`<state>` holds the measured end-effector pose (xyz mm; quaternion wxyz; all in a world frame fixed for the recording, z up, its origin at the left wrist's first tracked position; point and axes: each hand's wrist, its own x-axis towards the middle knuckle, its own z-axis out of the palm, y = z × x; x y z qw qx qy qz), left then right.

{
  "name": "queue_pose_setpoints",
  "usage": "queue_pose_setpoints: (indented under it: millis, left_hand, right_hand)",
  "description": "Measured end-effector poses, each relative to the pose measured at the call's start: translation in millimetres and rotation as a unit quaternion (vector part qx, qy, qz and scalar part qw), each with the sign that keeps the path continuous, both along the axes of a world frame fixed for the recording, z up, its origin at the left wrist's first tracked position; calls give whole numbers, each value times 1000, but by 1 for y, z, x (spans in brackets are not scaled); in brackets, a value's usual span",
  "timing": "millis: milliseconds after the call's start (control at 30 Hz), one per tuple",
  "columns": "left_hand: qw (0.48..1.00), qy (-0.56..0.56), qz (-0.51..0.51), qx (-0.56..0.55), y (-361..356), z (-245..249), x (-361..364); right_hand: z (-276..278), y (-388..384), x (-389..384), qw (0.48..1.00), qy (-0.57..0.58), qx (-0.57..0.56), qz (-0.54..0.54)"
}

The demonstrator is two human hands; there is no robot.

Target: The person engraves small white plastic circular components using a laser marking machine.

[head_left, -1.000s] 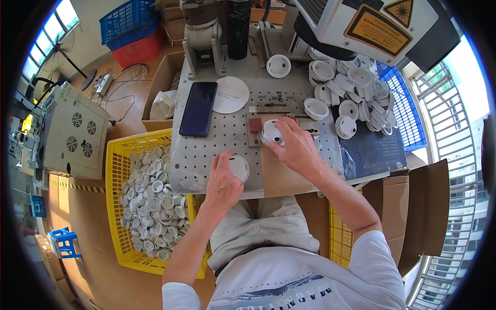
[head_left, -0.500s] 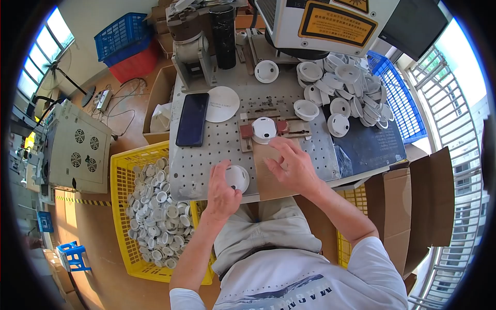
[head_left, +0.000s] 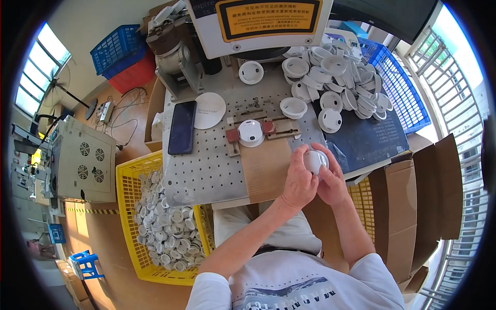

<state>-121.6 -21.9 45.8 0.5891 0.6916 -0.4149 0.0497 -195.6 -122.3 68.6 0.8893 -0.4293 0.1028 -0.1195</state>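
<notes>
Both of my hands grip one round white plastic cup lid (head_left: 314, 161), raised at the right front edge of the perforated metal worktable. My left hand (head_left: 299, 181) has its fingers closed on the lid's left side. On the other side, my right hand (head_left: 333, 180) is closed round the rim, its thumb near the lower edge. Another white lid (head_left: 250, 133) with a small dark hole sits in a fixture between two red blocks (head_left: 232, 136). A strip of brown cardboard (head_left: 267, 168) lies between this fixture and the table's front edge.
A heap of white lids (head_left: 336, 77) covers the table's right back, beside a blue basket (head_left: 400, 82). A machine head (head_left: 263, 26) with a laser warning label overhangs the rear. A phone (head_left: 182, 127) lies left. A yellow crate (head_left: 126, 206) of lids stands below; cardboard boxes (head_left: 400, 206) stand right.
My left hand has moved right from the front edge, where it was at a lid. My right hand has left the fixture area and moved right. Both hands now meet on a lid.
</notes>
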Motion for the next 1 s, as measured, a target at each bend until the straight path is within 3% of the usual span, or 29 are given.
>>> queue_pose_setpoints:
  millis: [100, 167, 200, 233, 267, 300, 367, 433, 467, 533, 567, 600, 633, 667, 733, 867, 967, 1000]
  left_hand:
    - [1000, 21, -8, 5, 9, 7, 4]
    - [999, -21, 32, 24, 24, 18, 15]
    - [995, -65, 65, 44, 37, 24, 27]
    - [988, -93, 105, 60, 49, 23, 42]
    - [979, -120, 144, 76, 60, 19, 60]
    - [975, -116, 164, 92, 69, 15, 76]
    - [972, -113, 180, 103, 73, 11, 104]
    - [914, -240, 188, 268, 66, 8, 119]
    - [918, -237, 181, 260, 59, 5, 124]
    - [859, -258, 127, 424, 46, 0, 130]
    - [823, -254, 92, 500, 40, 8, 128]
    - [824, -256, 88, 498, 39, 5, 127]
    - [830, -270, 112, 475, 39, 0, 126]
    - [837, -281, 137, 449, 39, -2, 124]
    - [841, -287, 126, 441, 41, -5, 123]
    - [814, -331, 70, 472, 55, -1, 101]
    - [854, -317, 34, 411, 92, -6, 75]
    - [871, -311, 12, 380, 106, -9, 74]
  right_hand:
    - [5, 1, 7, 1000, 5, 25, 16]
    - [12, -8, 14, 986, 77, -151, -3]
    - [18, -13, 17, 986, 76, -147, -3]
    - [26, -19, 20, 885, 101, -448, -77]
    - [30, -25, 22, 689, 119, -701, -141]
    - [29, -31, 24, 646, 132, -742, -122]
    - [24, -36, 25, 650, 119, -744, -101]
    - [22, -40, 22, 647, 112, -750, -77]
    - [22, -40, 21, 656, 83, -745, -83]
    - [31, -42, 17, 660, 59, -744, -92]
    - [40, -40, 15, 748, 119, -652, -33]
    - [45, -39, 13, 821, 175, -543, 26]
    - [28, -41, 14, 868, 109, -485, -6]
    - [31, -41, 14, 867, 111, -485, -10]
    - [39, -41, 20, 934, 187, -290, 94]
    - [38, -25, 39, 940, 221, -238, 103]
    - [30, -17, 48, 934, 245, -247, 87]
    - [33, -13, 47, 889, 280, -344, 115]
